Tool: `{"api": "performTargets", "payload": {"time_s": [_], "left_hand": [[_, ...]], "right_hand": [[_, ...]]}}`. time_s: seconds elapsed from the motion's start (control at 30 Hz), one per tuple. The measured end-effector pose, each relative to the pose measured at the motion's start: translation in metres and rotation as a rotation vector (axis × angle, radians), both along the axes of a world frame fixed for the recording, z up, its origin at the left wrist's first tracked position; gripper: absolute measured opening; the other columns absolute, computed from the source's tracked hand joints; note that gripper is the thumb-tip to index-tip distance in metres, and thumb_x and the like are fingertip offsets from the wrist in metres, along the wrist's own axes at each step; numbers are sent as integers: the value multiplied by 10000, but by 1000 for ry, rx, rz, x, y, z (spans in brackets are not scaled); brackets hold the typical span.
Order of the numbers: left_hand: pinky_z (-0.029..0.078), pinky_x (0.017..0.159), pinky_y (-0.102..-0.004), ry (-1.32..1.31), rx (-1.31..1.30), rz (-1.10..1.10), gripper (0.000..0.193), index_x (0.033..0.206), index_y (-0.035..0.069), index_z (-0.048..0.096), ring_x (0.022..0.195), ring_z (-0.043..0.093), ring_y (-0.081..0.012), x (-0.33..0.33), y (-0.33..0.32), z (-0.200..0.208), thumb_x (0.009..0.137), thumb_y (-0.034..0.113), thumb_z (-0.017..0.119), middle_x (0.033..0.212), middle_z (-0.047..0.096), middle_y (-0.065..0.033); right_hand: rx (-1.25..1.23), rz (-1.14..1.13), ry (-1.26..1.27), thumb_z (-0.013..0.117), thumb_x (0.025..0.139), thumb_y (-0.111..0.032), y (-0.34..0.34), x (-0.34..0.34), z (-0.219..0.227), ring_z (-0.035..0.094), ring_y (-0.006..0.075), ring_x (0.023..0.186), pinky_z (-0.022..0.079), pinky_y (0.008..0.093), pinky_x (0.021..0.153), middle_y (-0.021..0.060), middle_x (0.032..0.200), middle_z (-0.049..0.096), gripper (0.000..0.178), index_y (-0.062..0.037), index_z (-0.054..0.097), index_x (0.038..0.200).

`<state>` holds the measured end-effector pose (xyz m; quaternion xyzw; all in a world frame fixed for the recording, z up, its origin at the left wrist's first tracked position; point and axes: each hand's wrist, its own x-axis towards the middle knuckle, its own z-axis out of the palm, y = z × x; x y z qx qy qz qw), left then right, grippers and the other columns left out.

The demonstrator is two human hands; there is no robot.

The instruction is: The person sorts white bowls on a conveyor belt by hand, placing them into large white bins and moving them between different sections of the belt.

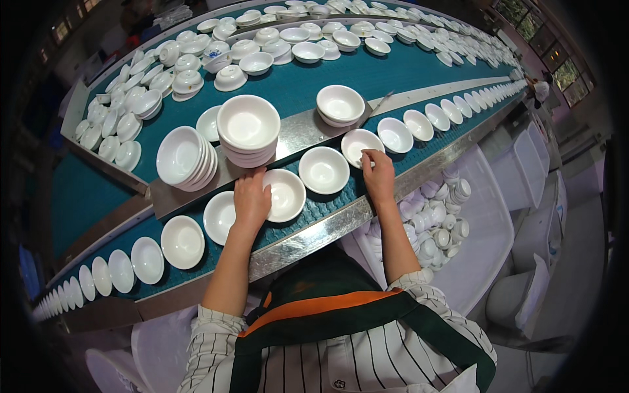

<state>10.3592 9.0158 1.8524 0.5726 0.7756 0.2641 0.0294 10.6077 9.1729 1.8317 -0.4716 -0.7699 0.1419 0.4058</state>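
Note:
White bowls stand in a single row along the green belt in front of me. My left hand [252, 200] lies between a partly covered bowl [219, 215] and the bowl to its right [287, 196], its thumb at that one's rim. Its fingers stretch forward, thumb apart, just below a tall stack of bowls [249, 124]. Farther right, my right hand [379, 175] has its fingers bent over the near rim of another bowl [360, 145], thumb and fingertips pinching it. One bowl [324, 170] sits between my hands, untouched.
A metal ledge [298, 134] behind the row carries a leaning stack [183, 158] and a short stack [340, 105]. Beyond it, many jumbled bowls [255, 63] cover a wider green belt. A metal rail [314, 236] edges my side; a large white tub [481, 223] holds small white pieces.

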Motion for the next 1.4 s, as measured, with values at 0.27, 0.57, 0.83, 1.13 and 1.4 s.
{"api": "performTargets", "payload": {"time_s": [0.27, 0.57, 0.83, 1.13, 1.4], "left_hand": [[408, 856, -426, -58, 144, -138, 423, 1122, -1, 580, 858, 569, -354, 43, 35, 4, 794, 249, 676, 900, 630, -192], [412, 830, -459, -9, 63, -48, 352, 1106, 13, 594, 896, 566, -376, 59, 69, -10, 757, 18, 547, 895, 626, -212], [408, 823, -427, -81, 150, -37, 273, 1007, 23, 626, 860, 557, -330, 105, 103, 9, 783, 171, 677, 895, 614, -158], [416, 818, -429, -4, 260, -10, 349, 1046, 15, 604, 883, 555, -345, 133, 139, -3, 781, 222, 696, 919, 615, -162], [451, 778, -403, -125, 434, -192, 258, 962, 3, 621, 861, 586, -319, 174, 171, 8, 764, 141, 711, 905, 632, -140]], "right_hand": [[-18, -44, 192, 631, 816, -89, 29, 24, -4, 609, 300, 797, 476, 402, 756, 132, 838, 652, 117, -17, 664, 901], [103, -32, 60, 632, 832, -97, 68, 60, -11, 611, 291, 884, 472, 374, 782, 131, 913, 662, 128, -25, 666, 932], [47, -22, 130, 615, 826, -81, 98, 88, -9, 599, 312, 867, 456, 393, 804, 141, 907, 656, 124, -8, 661, 915], [90, -27, 170, 614, 835, -68, 131, 117, -11, 605, 304, 887, 473, 378, 790, 134, 921, 661, 134, -13, 659, 948], [45, -11, 209, 618, 839, -75, 161, 144, -13, 612, 290, 865, 481, 363, 767, 140, 915, 660, 142, -16, 660, 961]]}}
